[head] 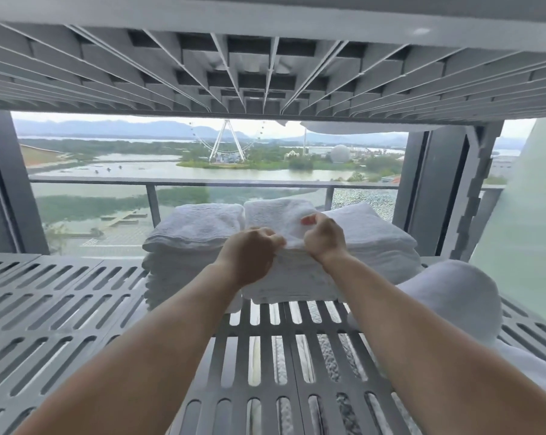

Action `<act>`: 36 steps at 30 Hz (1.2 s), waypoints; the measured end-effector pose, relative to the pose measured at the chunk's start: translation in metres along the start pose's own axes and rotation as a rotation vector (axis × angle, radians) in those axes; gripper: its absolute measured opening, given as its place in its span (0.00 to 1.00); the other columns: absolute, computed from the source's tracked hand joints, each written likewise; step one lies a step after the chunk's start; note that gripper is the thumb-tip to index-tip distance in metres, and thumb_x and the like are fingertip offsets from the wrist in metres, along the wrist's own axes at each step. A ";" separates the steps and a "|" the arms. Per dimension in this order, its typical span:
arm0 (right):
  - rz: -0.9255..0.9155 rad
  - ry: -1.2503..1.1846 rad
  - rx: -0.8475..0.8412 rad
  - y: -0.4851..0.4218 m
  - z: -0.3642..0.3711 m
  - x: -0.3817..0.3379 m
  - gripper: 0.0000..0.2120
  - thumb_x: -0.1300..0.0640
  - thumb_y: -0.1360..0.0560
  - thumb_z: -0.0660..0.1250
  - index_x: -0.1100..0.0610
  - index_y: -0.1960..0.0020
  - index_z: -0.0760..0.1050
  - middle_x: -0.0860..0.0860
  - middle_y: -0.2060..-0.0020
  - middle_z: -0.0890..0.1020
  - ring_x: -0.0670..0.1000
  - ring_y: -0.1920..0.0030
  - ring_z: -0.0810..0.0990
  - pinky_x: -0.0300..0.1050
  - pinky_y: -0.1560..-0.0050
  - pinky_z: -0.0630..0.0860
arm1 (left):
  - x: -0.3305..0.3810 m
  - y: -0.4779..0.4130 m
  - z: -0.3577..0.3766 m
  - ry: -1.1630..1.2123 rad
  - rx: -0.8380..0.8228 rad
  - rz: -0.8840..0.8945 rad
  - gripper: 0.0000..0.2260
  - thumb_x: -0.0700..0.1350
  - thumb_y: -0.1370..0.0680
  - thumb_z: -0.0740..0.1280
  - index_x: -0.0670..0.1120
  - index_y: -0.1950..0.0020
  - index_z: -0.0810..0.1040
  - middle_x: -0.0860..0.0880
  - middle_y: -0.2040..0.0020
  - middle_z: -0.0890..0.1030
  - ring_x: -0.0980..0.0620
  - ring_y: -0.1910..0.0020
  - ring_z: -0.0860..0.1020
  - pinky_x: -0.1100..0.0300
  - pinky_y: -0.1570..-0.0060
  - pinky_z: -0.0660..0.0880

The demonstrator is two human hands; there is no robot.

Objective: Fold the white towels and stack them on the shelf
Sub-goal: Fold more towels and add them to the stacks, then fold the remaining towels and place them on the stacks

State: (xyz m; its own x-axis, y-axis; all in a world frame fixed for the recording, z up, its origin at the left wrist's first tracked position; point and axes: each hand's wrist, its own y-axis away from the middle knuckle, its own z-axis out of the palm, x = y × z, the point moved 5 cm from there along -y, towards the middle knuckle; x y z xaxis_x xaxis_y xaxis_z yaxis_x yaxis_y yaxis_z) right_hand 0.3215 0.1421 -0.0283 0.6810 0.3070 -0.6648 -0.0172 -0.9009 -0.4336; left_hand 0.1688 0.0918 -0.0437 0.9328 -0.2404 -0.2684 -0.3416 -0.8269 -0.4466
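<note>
- The white towels are thick, nubbly terry, folded square and piled on the grey slotted shelf point(61, 296).
- Three piles stand side by side, touching: left stack point(196, 233), middle stack point(290, 277), right stack point(378, 240). One loose bundle point(447, 296) lies at the right front.
- Both arms reach forward. The left hand point(249, 255) and right hand point(323, 237), fingers curled, each pinch the top towel point(278, 215) of the middle stack.
</note>
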 end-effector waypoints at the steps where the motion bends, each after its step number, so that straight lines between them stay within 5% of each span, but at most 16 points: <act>1: 0.016 -0.016 -0.004 0.001 -0.001 0.000 0.21 0.69 0.27 0.58 0.58 0.39 0.78 0.55 0.40 0.82 0.57 0.38 0.78 0.41 0.39 0.69 | 0.001 0.001 -0.003 -0.029 0.031 0.004 0.16 0.44 0.20 0.60 0.53 0.33 0.75 0.51 0.41 0.80 0.48 0.42 0.79 0.51 0.48 0.80; 9: -0.028 0.046 -0.009 0.028 0.004 -0.004 0.23 0.66 0.26 0.60 0.58 0.32 0.66 0.64 0.28 0.63 0.65 0.30 0.67 0.58 0.30 0.66 | 0.004 0.016 -0.007 0.033 0.159 -0.058 0.12 0.47 0.22 0.61 0.54 0.42 0.79 0.54 0.47 0.82 0.50 0.46 0.79 0.55 0.52 0.77; 16: -0.121 0.172 0.116 0.062 -0.006 -0.008 0.20 0.64 0.23 0.60 0.60 0.32 0.72 0.64 0.32 0.72 0.63 0.30 0.70 0.54 0.32 0.70 | 0.028 0.047 0.000 0.114 0.140 -0.179 0.21 0.47 0.25 0.62 0.50 0.31 0.73 0.49 0.34 0.76 0.44 0.35 0.72 0.47 0.37 0.66; 20: -0.132 0.263 0.190 0.087 -0.022 -0.013 0.18 0.63 0.25 0.62 0.55 0.37 0.79 0.63 0.31 0.72 0.61 0.30 0.70 0.54 0.33 0.72 | 0.049 0.074 -0.005 0.330 0.313 -0.097 0.16 0.43 0.29 0.64 0.50 0.42 0.81 0.51 0.43 0.80 0.46 0.44 0.78 0.50 0.46 0.72; 25: -0.027 0.532 0.228 0.122 -0.064 0.008 0.16 0.58 0.26 0.63 0.54 0.41 0.82 0.61 0.31 0.73 0.61 0.31 0.70 0.56 0.31 0.67 | 0.081 0.090 0.016 0.622 0.146 -0.104 0.09 0.47 0.23 0.63 0.52 0.45 0.80 0.53 0.46 0.80 0.47 0.49 0.80 0.54 0.58 0.76; 28: 0.078 0.722 0.226 0.141 -0.097 0.032 0.25 0.49 0.27 0.68 0.51 0.31 0.72 0.61 0.25 0.64 0.64 0.25 0.60 0.65 0.25 0.57 | 0.094 0.097 0.025 0.680 0.013 -0.128 0.11 0.51 0.20 0.59 0.53 0.43 0.78 0.52 0.43 0.80 0.47 0.46 0.79 0.53 0.54 0.76; 31: 0.330 0.796 0.063 0.160 -0.119 0.064 0.47 0.33 0.31 0.70 0.44 0.21 0.50 0.57 0.20 0.46 0.66 0.22 0.47 0.76 0.30 0.47 | 0.105 0.105 0.031 0.676 -0.128 -0.109 0.14 0.54 0.19 0.57 0.52 0.39 0.77 0.49 0.39 0.79 0.46 0.41 0.77 0.50 0.46 0.75; 33: 0.491 0.777 -0.094 0.176 -0.124 0.085 0.55 0.31 0.33 0.70 0.41 0.21 0.36 0.56 0.20 0.39 0.68 0.22 0.46 0.78 0.31 0.50 | 0.111 0.112 0.034 0.654 -0.191 -0.083 0.16 0.55 0.18 0.56 0.51 0.35 0.75 0.47 0.35 0.78 0.45 0.37 0.75 0.51 0.41 0.73; 36: 0.556 0.600 -0.196 0.195 -0.127 0.103 0.57 0.35 0.31 0.72 0.40 0.22 0.29 0.58 0.20 0.42 0.67 0.24 0.60 0.71 0.31 0.65 | 0.118 0.117 0.036 0.626 -0.247 -0.104 0.18 0.56 0.17 0.55 0.53 0.29 0.72 0.49 0.30 0.74 0.47 0.32 0.73 0.52 0.37 0.70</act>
State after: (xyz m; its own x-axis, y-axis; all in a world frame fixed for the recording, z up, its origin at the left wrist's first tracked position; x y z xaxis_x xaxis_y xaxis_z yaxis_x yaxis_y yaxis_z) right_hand 0.4807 -0.0411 -0.1041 0.8855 -0.3630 -0.2900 -0.3760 -0.9266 0.0118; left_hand 0.2348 -0.0155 -0.1583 0.8752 -0.3408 0.3433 -0.2799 -0.9356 -0.2152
